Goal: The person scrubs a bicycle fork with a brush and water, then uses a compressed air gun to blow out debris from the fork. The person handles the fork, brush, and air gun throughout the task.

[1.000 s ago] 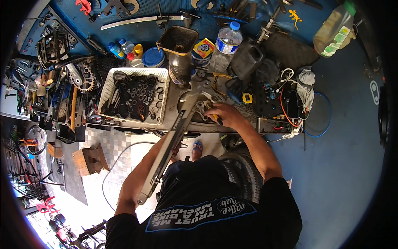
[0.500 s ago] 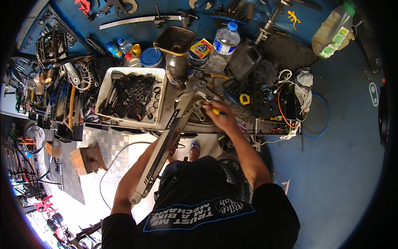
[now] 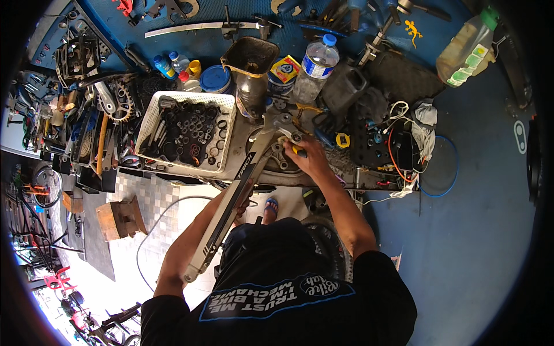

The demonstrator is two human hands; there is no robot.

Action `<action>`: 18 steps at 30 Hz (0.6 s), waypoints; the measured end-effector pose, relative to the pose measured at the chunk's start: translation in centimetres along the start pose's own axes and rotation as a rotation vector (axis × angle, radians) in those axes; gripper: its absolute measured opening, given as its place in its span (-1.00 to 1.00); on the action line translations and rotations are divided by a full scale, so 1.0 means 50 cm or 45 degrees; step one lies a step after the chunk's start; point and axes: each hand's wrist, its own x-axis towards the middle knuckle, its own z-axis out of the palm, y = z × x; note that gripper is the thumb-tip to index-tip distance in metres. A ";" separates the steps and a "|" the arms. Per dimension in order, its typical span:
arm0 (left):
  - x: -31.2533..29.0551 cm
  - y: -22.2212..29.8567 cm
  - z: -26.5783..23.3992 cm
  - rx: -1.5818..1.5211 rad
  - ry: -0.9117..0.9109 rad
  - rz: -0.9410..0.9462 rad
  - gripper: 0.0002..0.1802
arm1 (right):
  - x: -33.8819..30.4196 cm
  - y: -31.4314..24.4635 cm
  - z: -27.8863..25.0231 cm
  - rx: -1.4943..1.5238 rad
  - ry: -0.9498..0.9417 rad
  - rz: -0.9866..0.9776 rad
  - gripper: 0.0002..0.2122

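A long pale-grey and black bicycle frame part (image 3: 222,218) slants from near my left elbow up over the bench. My left hand (image 3: 246,199), partly hidden behind its tube, wraps around the middle. At the far end, over the bench, are metal lugs with round holes. My right hand (image 3: 312,157) grips a small hand tool with a yellow-and-black handle (image 3: 299,151), held against or close to those lugs. The tool's working tip is too small to make out. A metal piece with round holes (image 3: 283,161) sits just below the tool.
A white plastic basket (image 3: 151,118) of rings and small metal parts stands left on the workbench (image 3: 234,164). Behind are a cut-open dark container (image 3: 250,86), a clear bottle (image 3: 316,66) and a black jug (image 3: 343,86). Cables (image 3: 424,138) lie right; tools and cranks crowd the left.
My right hand and the tool have shifted slightly along the lugs, and the handle is tilted differently. The whole bench sits a little farther right in view. My left hand keeps its hold.
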 end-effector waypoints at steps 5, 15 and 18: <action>-0.006 0.008 0.005 -0.011 -0.014 0.017 -0.32 | -0.027 -0.007 0.007 0.057 -0.077 0.151 -0.81; -0.002 -0.010 -0.001 -0.022 -0.013 0.150 -0.31 | 0.002 -0.069 0.001 0.082 -0.304 -0.161 -0.77; 0.002 -0.010 -0.006 0.050 -0.024 0.136 -0.28 | -0.008 -0.052 0.009 0.011 -0.433 -0.123 -0.77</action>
